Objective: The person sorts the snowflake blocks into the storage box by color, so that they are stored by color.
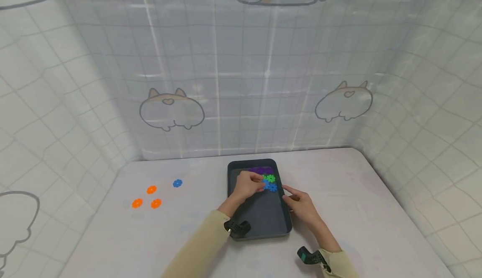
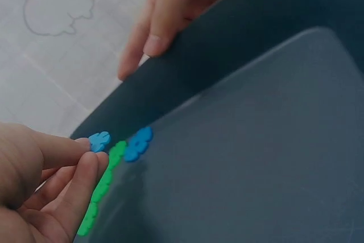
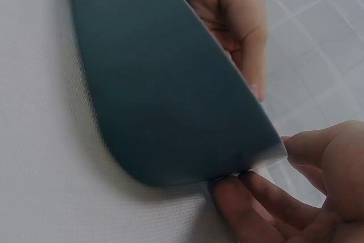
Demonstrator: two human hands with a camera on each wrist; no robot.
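Note:
My left hand (image 1: 246, 184) is over the dark grey tray (image 1: 263, 221), pinching a small blue flower-shaped plastic piece (image 2: 99, 140) between thumb and fingers. Close under those fingertips, a line of green flower pieces (image 2: 103, 185) lies on the tray floor, with another blue flower piece (image 2: 138, 144) beside it. The head view also shows purple flower pieces (image 1: 260, 170) along the tray's far end. My right hand (image 1: 302, 207) holds the tray's right side; in the right wrist view its thumb is at the rim and its fingers are low against the outer wall.
On the white table (image 1: 113, 244), to the left of the tray, lie three orange flower pieces (image 1: 151, 189) and one blue flower piece (image 1: 177, 183). Light grid-patterned sheets with cartoon animals (image 1: 172, 110) enclose the table at the back and sides.

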